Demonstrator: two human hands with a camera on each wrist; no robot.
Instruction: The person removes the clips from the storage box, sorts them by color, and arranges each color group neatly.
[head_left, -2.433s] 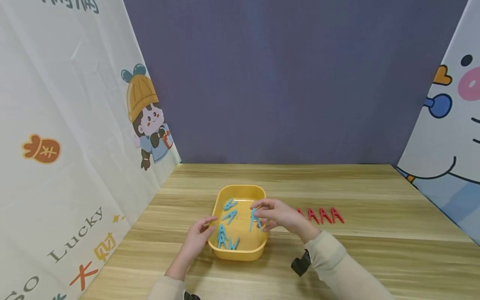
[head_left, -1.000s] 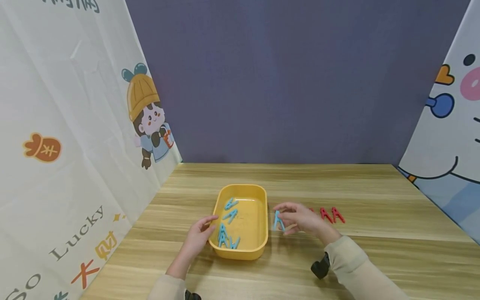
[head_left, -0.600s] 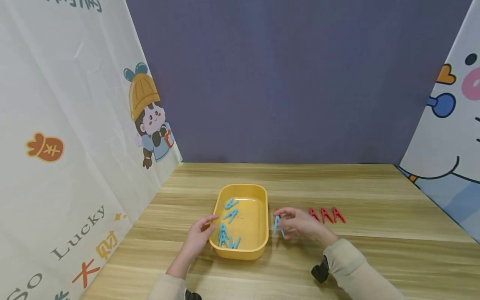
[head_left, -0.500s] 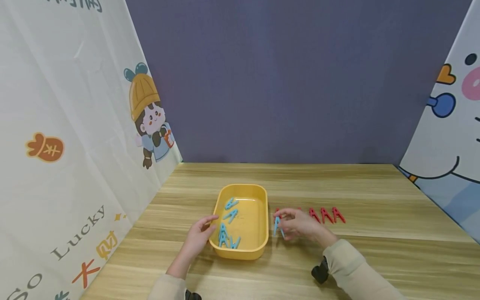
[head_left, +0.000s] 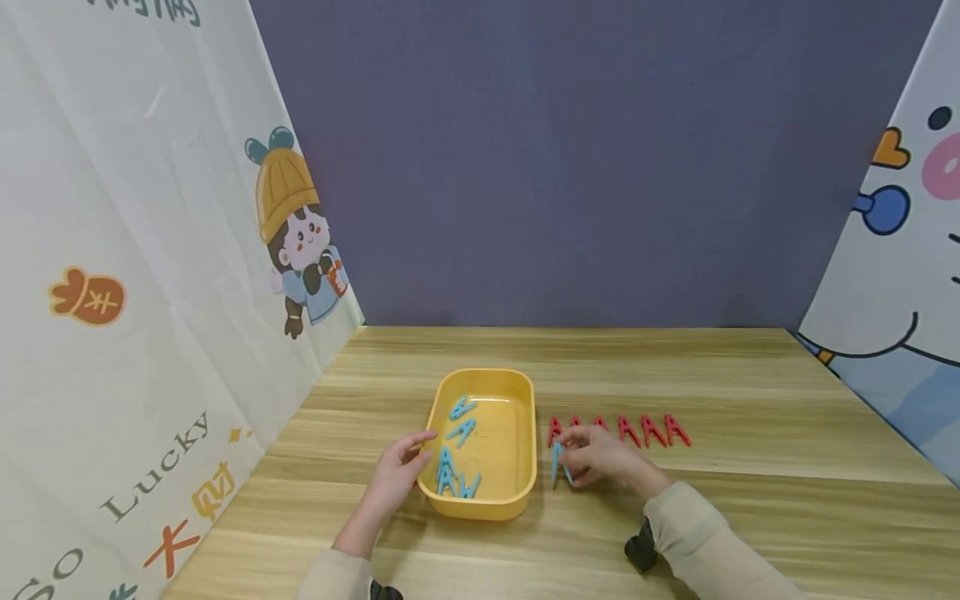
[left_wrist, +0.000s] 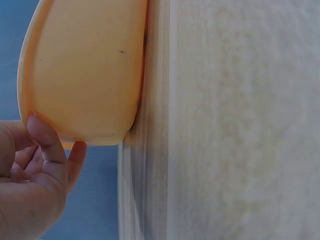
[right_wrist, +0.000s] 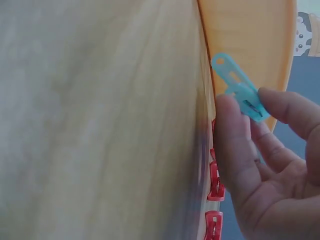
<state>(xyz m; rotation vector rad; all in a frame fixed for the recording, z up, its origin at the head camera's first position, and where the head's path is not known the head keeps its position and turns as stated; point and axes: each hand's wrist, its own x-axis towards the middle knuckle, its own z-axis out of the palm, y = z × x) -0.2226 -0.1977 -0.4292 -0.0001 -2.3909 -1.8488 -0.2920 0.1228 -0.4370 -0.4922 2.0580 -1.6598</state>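
Note:
In the head view, my right hand [head_left: 600, 454] pinches a light-blue clothespin [head_left: 557, 462] between thumb and fingers, just right of the yellow plastic basin [head_left: 513, 503]. The right wrist view shows that clothespin [right_wrist: 239, 87] held by its end, tilted, near the basin wall [right_wrist: 250, 35]. My left hand [head_left: 399, 468] grips the basin's left rim; from the left wrist, curled fingers [left_wrist: 47, 145] touch its outer wall [left_wrist: 85, 75]. Several more light-blue clothespins [head_left: 461, 432] lie inside the basin. Behind my right hand is a row of red clothespins [head_left: 651, 430], some partly hidden by its fingers.
The wood-grain table [head_left: 750, 400] ends at a dark blue-grey backdrop [head_left: 585, 167]. White printed cloths stand at the left [head_left: 165, 208] and right [head_left: 900, 275] edges.
My right hand has carried the light-blue clothespin out of the basin to its right, then slightly nearer me, uncovering more of the red row. My left hand stays at the basin.

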